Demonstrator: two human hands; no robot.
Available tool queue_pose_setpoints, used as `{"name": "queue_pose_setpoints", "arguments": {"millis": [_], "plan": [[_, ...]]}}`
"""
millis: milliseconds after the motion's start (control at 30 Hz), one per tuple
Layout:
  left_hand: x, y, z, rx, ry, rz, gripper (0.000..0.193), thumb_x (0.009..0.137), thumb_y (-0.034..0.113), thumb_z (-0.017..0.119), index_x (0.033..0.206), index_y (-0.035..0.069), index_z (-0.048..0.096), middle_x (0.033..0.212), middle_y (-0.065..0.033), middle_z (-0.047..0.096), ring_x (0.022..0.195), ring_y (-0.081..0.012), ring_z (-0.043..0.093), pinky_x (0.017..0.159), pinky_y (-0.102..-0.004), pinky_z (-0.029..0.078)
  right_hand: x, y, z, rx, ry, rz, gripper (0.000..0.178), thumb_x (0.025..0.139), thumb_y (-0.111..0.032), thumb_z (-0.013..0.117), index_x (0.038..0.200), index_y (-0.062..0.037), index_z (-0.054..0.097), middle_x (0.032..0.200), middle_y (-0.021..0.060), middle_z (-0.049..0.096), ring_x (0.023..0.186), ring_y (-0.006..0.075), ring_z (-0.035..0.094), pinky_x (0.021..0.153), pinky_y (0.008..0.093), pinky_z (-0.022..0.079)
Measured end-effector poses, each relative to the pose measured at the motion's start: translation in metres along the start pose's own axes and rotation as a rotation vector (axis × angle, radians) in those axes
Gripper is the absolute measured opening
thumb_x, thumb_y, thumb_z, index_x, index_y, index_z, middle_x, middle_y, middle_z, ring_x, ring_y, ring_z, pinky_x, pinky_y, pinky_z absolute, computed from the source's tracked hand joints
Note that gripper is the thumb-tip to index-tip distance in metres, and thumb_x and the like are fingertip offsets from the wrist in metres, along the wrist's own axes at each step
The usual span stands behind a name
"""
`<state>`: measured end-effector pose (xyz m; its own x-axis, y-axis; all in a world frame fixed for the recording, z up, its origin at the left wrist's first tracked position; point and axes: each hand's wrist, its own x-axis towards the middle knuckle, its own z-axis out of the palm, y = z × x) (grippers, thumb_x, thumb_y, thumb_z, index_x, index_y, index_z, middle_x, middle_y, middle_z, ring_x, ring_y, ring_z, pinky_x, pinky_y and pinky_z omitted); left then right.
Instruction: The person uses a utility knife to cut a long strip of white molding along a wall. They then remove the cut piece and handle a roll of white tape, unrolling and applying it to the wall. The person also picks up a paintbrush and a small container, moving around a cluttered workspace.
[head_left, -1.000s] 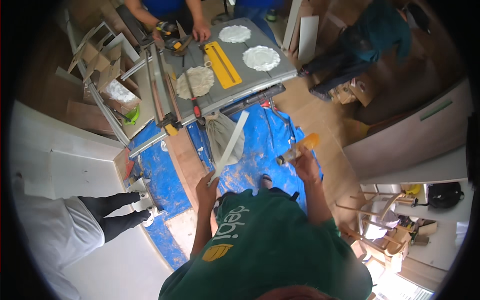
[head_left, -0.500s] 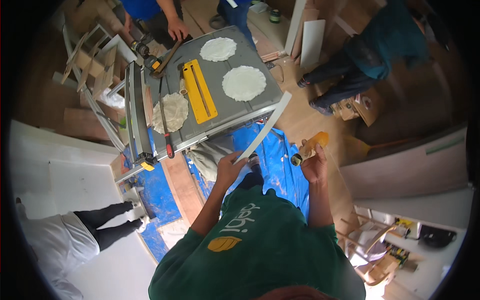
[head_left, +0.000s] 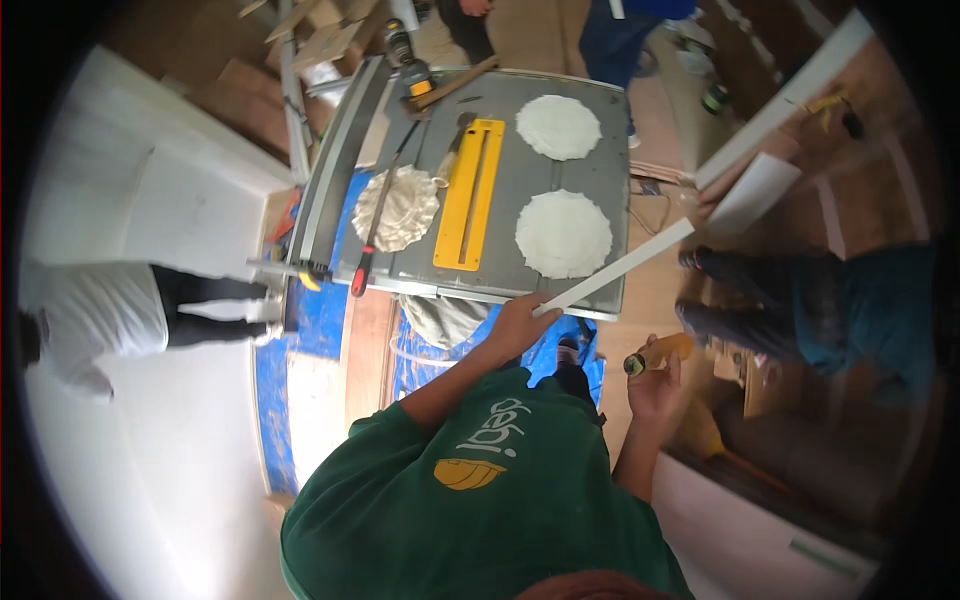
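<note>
My left hand (head_left: 525,322) grips one end of a narrow white strip (head_left: 635,260), which slants up and right over the near right corner of a grey table saw top (head_left: 490,92). In my right hand (head_left: 655,392) is an orange-yellow bottle (head_left: 668,350), tilted with its dark greenish end toward the left. A yellow slotted insert (head_left: 458,210) lies in the tabletop. Two white round pieces (head_left: 558,127) sit to its right, and a crinkled cream round piece (head_left: 410,212) to its left. Across the cream piece lies a long tool with a red and black handle (head_left: 362,272).
A power drill (head_left: 402,55), a hammer (head_left: 455,85) and a wooden-handled tool (head_left: 450,165) rest toward the table's far left. One person in white (head_left: 110,310) is at left, another in teal (head_left: 850,300) at right. Blue sheeting (head_left: 325,328) covers floor below.
The view has swung round, so the table now appears squarer and farther right. The strip's free end now overlaps the table corner. Both hands keep hold of the same things.
</note>
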<state>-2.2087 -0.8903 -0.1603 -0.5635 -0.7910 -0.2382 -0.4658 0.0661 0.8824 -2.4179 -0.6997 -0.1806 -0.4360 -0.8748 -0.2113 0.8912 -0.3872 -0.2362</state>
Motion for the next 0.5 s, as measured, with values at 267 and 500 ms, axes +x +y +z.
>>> {"name": "queue_pose_setpoints", "arguments": {"millis": [267,500], "plan": [[-0.073,-0.020,-0.008,-0.017,0.622,-0.234,0.032,0.087,0.024,0.071,0.109,0.001,0.069,0.085,-0.0161,0.071,0.075,-0.0185,0.067,0.068,-0.0333,0.052,0.126,-0.013,-0.008,-0.099,-0.015,0.511,0.035,0.098,-0.022,0.056,0.129,-0.0079,0.051,0.121,0.0153,0.062,0.110,0.0296,0.063,0.096,0.0444,0.053],[-0.132,-0.025,-0.001,-0.038,0.837,-0.348,0.032,0.088,0.022,0.071,0.109,-0.002,0.069,0.085,-0.0139,0.072,0.075,-0.0142,0.066,0.067,-0.0302,0.051,0.168,0.036,0.008,-0.343,-0.203,0.665,0.039,0.097,-0.027,0.059,0.132,-0.0111,0.050,0.129,0.0108,0.055,0.126,0.0294,0.050,0.104,0.0454,0.044]]}}
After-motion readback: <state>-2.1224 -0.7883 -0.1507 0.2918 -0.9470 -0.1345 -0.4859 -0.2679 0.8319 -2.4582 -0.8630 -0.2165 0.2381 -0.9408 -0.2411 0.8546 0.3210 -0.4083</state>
